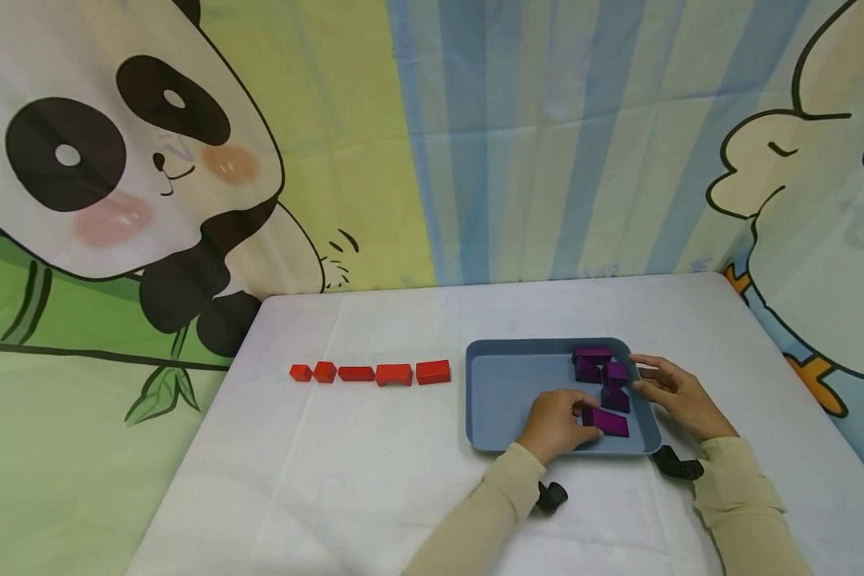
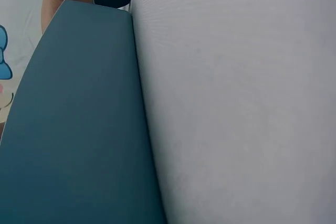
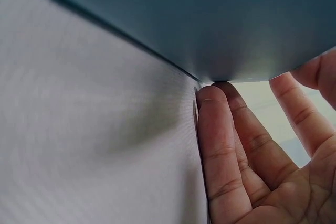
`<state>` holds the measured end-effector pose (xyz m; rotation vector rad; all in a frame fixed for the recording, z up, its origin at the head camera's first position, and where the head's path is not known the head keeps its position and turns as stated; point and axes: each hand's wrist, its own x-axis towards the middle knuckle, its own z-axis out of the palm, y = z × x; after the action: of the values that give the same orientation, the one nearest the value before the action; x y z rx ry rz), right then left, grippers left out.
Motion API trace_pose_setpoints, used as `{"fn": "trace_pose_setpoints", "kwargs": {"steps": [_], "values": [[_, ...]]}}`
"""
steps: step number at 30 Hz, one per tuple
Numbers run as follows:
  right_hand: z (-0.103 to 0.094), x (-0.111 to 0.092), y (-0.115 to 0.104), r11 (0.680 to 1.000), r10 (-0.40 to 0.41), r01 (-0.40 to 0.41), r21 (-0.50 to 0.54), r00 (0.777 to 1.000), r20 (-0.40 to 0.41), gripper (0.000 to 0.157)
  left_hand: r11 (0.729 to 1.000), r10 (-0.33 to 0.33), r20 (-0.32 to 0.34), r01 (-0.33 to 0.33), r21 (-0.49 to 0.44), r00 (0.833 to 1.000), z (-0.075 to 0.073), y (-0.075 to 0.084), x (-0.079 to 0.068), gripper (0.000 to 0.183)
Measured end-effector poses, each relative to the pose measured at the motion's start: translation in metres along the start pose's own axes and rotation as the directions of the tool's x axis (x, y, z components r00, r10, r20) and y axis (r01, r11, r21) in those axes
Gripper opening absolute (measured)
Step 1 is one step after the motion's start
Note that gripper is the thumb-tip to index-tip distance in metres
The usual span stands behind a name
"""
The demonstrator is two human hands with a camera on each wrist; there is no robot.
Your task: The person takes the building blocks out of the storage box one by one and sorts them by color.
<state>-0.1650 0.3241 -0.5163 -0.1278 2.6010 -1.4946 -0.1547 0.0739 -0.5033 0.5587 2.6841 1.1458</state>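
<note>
In the head view, a blue-grey tray (image 1: 511,400) lies on the white table with several purple blocks (image 1: 614,374) grouped in its right half. Over the tray's front part, my left hand (image 1: 558,422) pinches the left end of a purple block (image 1: 610,423) between thumb and fingers. My right hand (image 1: 680,394) is at the tray's right side, its fingertips against the rim. From the right wrist, the fingers (image 3: 220,150) look fairly straight beside the tray's outer wall (image 3: 210,30). The left wrist view shows the tray's outer wall (image 2: 79,119) and hides the left fingers.
A row of several red blocks (image 1: 394,374) stands on the white tabletop (image 1: 374,472), left of the tray. Black wrist devices (image 1: 551,498) show below both hands. Behind the table hangs a cloth printed with a panda (image 1: 187,184) and stripes.
</note>
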Motion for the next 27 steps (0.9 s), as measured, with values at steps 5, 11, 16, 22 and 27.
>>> {"fn": "trace_pose_setpoints", "kwargs": {"steps": [5,11,16,22,27], "values": [[0.001,0.0,0.001,1.0,0.007,-0.007,-0.006,1.0,0.004,0.063,0.994,-0.008,-0.001,0.008,-0.107,1.0,-0.003,-0.002,-0.004,0.031],[0.002,0.001,0.003,1.0,0.019,-0.019,-0.009,1.0,0.002,0.064,0.951,-0.021,0.042,0.033,-0.308,0.999,-0.022,-0.002,-0.013,0.031],[0.002,0.001,0.002,0.999,0.032,-0.032,-0.011,0.999,0.004,0.064,0.905,0.003,0.046,0.017,-0.426,0.999,-0.044,-0.001,-0.022,0.034],[0.001,0.0,0.0,0.999,0.027,-0.027,-0.018,1.0,-0.003,0.063,0.854,0.042,0.041,-0.015,-0.521,0.998,-0.067,-0.005,-0.034,0.036],[0.003,0.001,0.0,0.999,0.032,-0.032,-0.014,0.999,-0.002,0.063,0.824,0.061,0.033,-0.032,-0.565,0.998,-0.084,-0.018,-0.042,0.039]]}}
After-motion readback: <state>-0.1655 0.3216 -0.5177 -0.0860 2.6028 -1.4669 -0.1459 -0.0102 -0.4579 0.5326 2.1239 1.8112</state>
